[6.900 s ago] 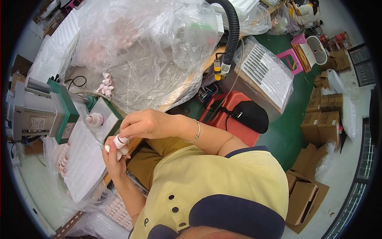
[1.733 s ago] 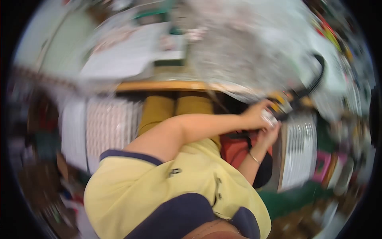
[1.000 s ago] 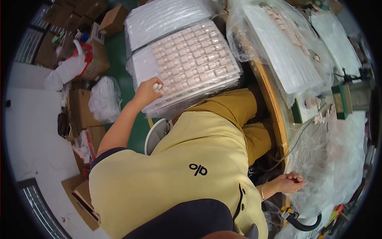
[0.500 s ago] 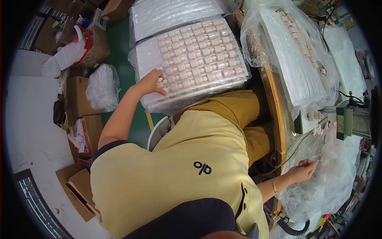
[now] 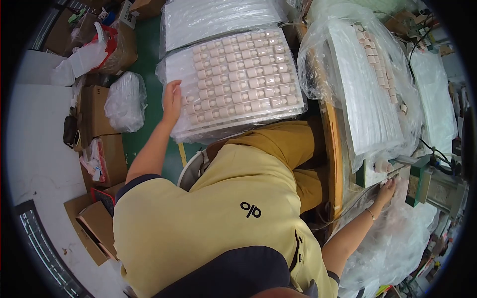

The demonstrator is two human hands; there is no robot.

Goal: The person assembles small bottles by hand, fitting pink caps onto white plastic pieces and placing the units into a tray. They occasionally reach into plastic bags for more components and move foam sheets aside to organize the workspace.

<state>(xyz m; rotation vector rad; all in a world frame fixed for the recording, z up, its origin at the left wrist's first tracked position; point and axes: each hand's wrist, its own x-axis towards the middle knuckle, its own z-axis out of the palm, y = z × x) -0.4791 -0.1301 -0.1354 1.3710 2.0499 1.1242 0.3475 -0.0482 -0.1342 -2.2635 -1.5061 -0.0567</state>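
Note:
My left hand (image 5: 172,102) is at the left edge of a plastic-wrapped white tray (image 5: 178,67), fingers loosely bent and apart, with nothing visible in them. Rows of pale pink cylindrical parts (image 5: 242,108) with small white tips lie on the tray. On the right, my right hand (image 5: 386,191) reaches to the bench beside a green and metal fixture (image 5: 418,180). Its fingers are closed on a small white piece (image 5: 383,182), partly hidden by the fingertips. A pink cylinder (image 5: 382,166) stands just beyond that hand.
The wooden bench edge (image 5: 332,149) runs between my legs and the fixture. A bagged white stack (image 5: 365,99) carries more pink cylinders. Clear plastic film (image 5: 392,238) covers the near bench. Cardboard boxes (image 5: 102,111) and a plastic bag (image 5: 125,102) are at left.
My left hand has moved left from the small white pieces at the tray's corner, and its fingers have opened. My right hand has moved up to the small pieces by the fixture.

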